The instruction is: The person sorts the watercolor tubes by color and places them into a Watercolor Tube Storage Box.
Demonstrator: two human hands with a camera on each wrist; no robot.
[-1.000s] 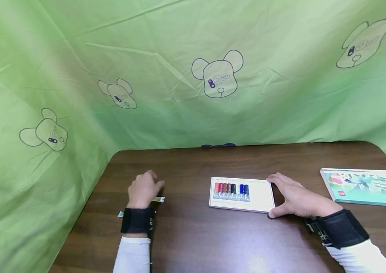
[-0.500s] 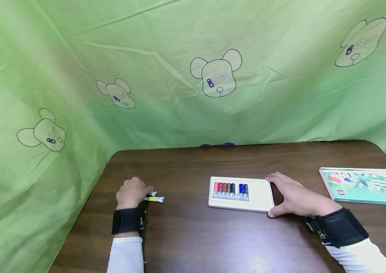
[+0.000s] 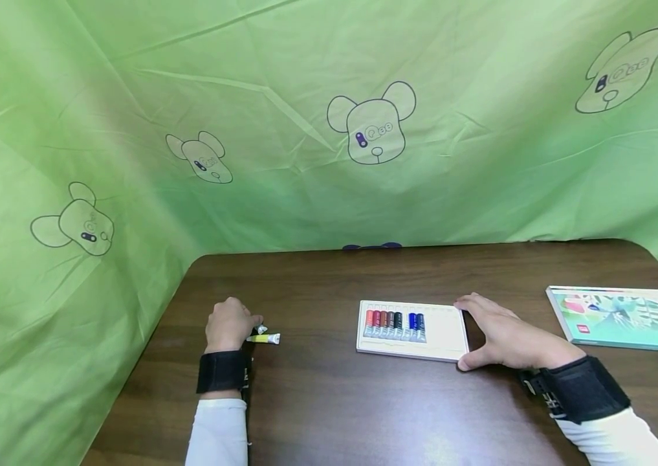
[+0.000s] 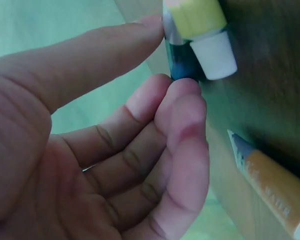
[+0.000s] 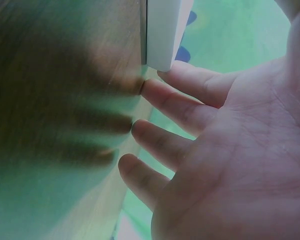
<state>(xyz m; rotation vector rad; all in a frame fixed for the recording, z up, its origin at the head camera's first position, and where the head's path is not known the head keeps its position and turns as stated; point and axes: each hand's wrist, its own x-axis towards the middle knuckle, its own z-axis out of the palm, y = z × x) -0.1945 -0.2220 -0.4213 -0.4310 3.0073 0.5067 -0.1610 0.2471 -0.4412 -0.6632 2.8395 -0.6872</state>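
My left hand (image 3: pixel 228 327) is low over the left part of the table, beside a yellow paint tube (image 3: pixel 263 338). In the left wrist view its thumb and fingertips pinch a paint tube with a dark teal band (image 4: pixel 182 57). The yellow tube's white cap (image 4: pixel 215 56) overlaps that tube there. An orange-brown paint tube (image 4: pixel 277 190) lies close by on the table. My right hand (image 3: pixel 503 335) spans the right end of a white paint tray (image 3: pixel 446 331), thumb at the near corner and index fingertip at the far one. Its other fingers extend straight, tips at the tabletop.
Several red, brown, black and blue paint tubes (image 3: pixel 394 327) lie in the tray's left part. A flat teal box with a floral print (image 3: pixel 625 320) is at the table's right. Green cloth (image 3: pixel 282 207) hangs behind the table and along its left side.
My left hand has shifted slightly left, and its fingers have come to a tube; more of the yellow tube shows. A tube end left of the wrist is now out of sight. My right hand stays put.
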